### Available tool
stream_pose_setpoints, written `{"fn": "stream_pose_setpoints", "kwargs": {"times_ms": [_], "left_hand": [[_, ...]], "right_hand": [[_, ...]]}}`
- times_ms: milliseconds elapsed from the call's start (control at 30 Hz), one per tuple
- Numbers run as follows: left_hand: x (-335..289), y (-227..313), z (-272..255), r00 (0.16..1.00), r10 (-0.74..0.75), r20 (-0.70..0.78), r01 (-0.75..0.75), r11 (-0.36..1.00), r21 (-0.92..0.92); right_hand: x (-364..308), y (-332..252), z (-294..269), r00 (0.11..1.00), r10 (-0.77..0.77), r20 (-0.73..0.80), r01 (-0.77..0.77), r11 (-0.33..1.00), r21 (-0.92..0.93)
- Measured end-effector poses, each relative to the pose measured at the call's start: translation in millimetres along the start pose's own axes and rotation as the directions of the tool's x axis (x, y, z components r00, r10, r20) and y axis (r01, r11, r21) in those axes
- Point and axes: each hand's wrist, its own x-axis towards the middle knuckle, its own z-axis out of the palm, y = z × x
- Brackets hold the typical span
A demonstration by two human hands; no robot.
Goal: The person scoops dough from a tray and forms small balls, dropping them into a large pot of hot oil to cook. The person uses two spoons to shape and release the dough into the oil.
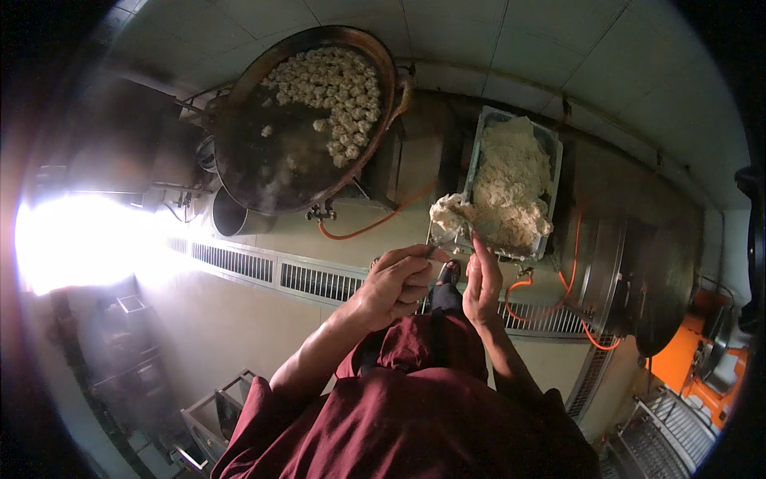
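My left hand (pixel 396 286) is closed around the thin handle of a flat metal utensil. A lump of sticky pale dough (pixel 452 212) sits on the utensil's head, at the near left corner of a rectangular metal tray (pixel 479 148). Close to the lump, my right hand (pixel 483 281) has its index finger stretched forward and the others curled. Whatever is between those fingers is too small to make out. A mass of wet, pale dough (pixel 512 180) fills much of the tray. To the left, a wide metal pan (pixel 247 172) holds dark liquid with many small pale dough pieces (pixel 339 96) floating in it.
Orange hoses (pixel 375 231) run below the pan and tray. A metal cylinder (pixel 229 215) stands under the pan's left side. A floor drain grate (pixel 315 285) crosses in front of my feet. Orange equipment (pixel 678 355) stands at the right; glaring light fills the left.
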Motion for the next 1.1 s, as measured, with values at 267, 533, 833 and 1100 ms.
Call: {"fn": "stream_pose_setpoints", "kwargs": {"times_ms": [267,533,833,1100], "left_hand": [[-53.2,42.3,-2.0,0.999,-0.020,0.039,0.021,1.000,-0.022],[-50.6,53.0,-24.6,0.993,0.118,0.009,-0.117,0.966,0.231],[4.4,42.1,-3.4,0.993,0.099,0.066,-0.119,0.869,0.480],[55.4,21.6,35.2,1.000,0.026,0.017,-0.031,0.920,0.391]], "right_hand": [[2.8,-21.1,43.8,0.942,-0.271,-0.199,0.240,0.957,-0.165],[-13.0,-36.0,25.9,0.948,-0.258,-0.186,0.192,0.930,-0.313],[-12.7,-30.0,-29.7,0.998,0.010,-0.057,-0.018,0.990,-0.142],[-25.8,30.3,-87.9,0.997,-0.020,-0.069,0.005,0.979,-0.204]]}}
